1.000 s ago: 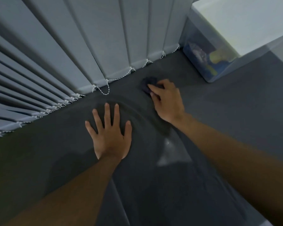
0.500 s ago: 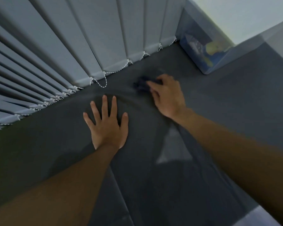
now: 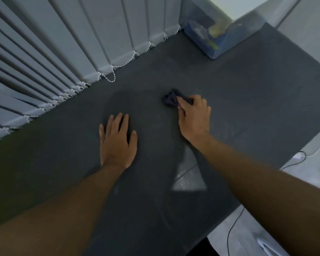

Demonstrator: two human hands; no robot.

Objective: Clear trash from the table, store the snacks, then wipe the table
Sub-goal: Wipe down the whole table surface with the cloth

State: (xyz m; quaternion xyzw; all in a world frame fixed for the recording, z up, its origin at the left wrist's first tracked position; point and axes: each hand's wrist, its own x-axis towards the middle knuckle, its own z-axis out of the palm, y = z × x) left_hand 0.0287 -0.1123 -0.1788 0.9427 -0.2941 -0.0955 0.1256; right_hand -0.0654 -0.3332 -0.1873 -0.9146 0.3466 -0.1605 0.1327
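Observation:
A small crumpled dark blue cloth (image 3: 171, 99) lies on the dark grey table (image 3: 248, 93), near its middle. My right hand (image 3: 193, 117) presses on the cloth's near side, fingers curled over it and covering part of it. My left hand (image 3: 116, 141) rests flat on the tabletop to the left of the cloth, palm down, fingers together, holding nothing. A faint damp streak shows on the surface between the two hands.
A clear plastic storage bin (image 3: 216, 34) with packets inside stands at the table's far right corner. Vertical blinds (image 3: 81, 43) with a bead chain run along the far edge. The table's right edge drops to a pale floor with a thin black cable (image 3: 233, 224).
My right hand has dragged the cloth away from the blinds, toward the middle of the table. My left hand's fingers have closed together. The view has tilted so the bin sits farther off.

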